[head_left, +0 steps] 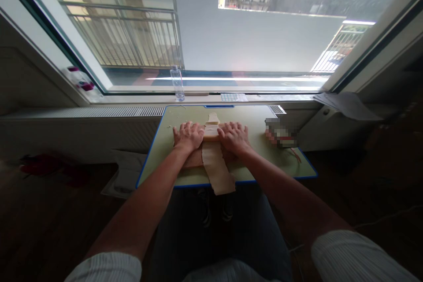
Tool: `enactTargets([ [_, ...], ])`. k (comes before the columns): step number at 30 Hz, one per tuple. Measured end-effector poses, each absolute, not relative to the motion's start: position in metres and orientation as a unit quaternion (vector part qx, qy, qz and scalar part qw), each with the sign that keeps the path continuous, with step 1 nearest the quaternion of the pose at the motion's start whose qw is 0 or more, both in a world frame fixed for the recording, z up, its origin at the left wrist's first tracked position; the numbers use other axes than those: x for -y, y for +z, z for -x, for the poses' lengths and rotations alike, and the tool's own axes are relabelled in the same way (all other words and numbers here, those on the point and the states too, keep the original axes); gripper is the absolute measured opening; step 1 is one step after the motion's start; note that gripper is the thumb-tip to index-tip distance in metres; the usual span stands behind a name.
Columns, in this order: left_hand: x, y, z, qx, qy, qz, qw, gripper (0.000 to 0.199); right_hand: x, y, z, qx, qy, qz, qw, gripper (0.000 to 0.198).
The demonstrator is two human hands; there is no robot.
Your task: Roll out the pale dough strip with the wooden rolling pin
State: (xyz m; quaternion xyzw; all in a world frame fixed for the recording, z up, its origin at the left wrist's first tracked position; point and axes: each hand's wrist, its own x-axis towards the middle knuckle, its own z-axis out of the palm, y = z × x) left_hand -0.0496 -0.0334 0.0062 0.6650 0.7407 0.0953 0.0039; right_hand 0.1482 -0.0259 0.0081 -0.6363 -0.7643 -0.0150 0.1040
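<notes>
A light wooden rolling pin (211,138) lies crosswise over a long pale strip of what looks like dough (215,165). My left hand (189,134) rests flat on the pin's left part, fingers stretched forward and apart. On the right part lies my right hand (234,135), also flat with spread fingers. Under the strip is a reddish wooden board (193,160), partly covered by my hands and forearms. The strip's near end hangs over the table's front edge. Its far end, uneven and seemingly folded, shows beyond the pin.
The small table (165,158) has a blue rim. A blurred-out object (280,134) sits at its right. On the windowsill stand a clear bottle (177,83) and, at far left, a white-and-purple bottle (80,79). Papers (346,105) lie to the right.
</notes>
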Motion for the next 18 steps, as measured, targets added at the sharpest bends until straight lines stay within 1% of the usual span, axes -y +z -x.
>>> enactTargets([
  [4, 0.007, 0.008, 0.053, -0.741, 0.087, -0.665, 0.028, 0.059, -0.006, 0.005, -0.146, 0.754, 0.013, 0.648, 0.104, 0.070],
  [9, -0.034, 0.011, 0.061, -0.738, 0.069, -0.667, 0.072, 0.066, -0.049, 0.009, -0.143, 0.735, 0.084, 0.667, 0.091, 0.082],
  [13, -0.060, 0.013, 0.064, -0.740, 0.090, -0.662, 0.072, 0.063, -0.079, 0.011, -0.140, 0.730, 0.114, 0.666, 0.101, 0.083],
  [18, -0.083, 0.012, 0.066, -0.743, 0.114, -0.657, 0.051, 0.058, -0.101, 0.009, -0.138, 0.732, 0.111, 0.662, 0.116, 0.082],
])
